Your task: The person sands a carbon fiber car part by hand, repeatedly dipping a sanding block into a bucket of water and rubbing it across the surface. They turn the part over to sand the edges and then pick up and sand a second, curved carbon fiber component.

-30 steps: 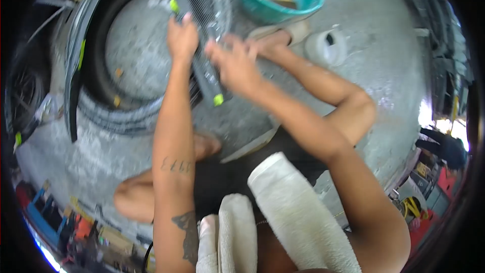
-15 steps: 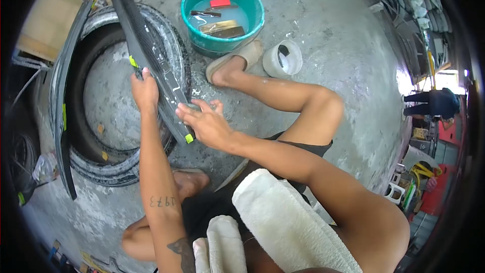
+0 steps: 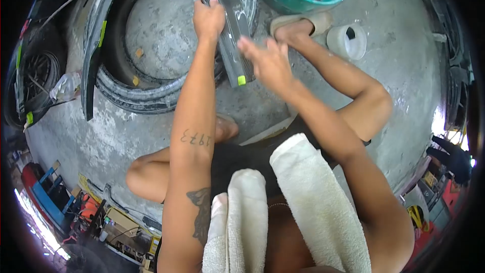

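A long dark panel with a carbon-fibre weave (image 3: 234,23) slants across the view above the tyre. It carries whitish wet streaks and bits of yellow-green tape (image 3: 241,80). My left hand (image 3: 208,19) is closed around its left edge, thumb on top. My right hand (image 3: 273,65) is at the panel's right side near the lower end, fingers apart and slightly blurred. Nothing shows in that hand; whether its fingertips touch the panel I cannot tell. Under the panel lies a large tyre (image 3: 132,90) on the floor.
A teal bucket (image 3: 283,1) of cloudy water with blocks in it stands beyond my foot. Nearby is a small white tub (image 3: 337,42). Another dark strip (image 3: 91,53) leans on the tyre's left side. Tools (image 3: 91,207) lie lower left; a person (image 3: 449,159) is far right.
The view has shifted, so the panel, tyre and bucket appear farther right and higher. My left hand keeps its hold on the panel; my right hand remains beside its lower end, fingers now blurred.
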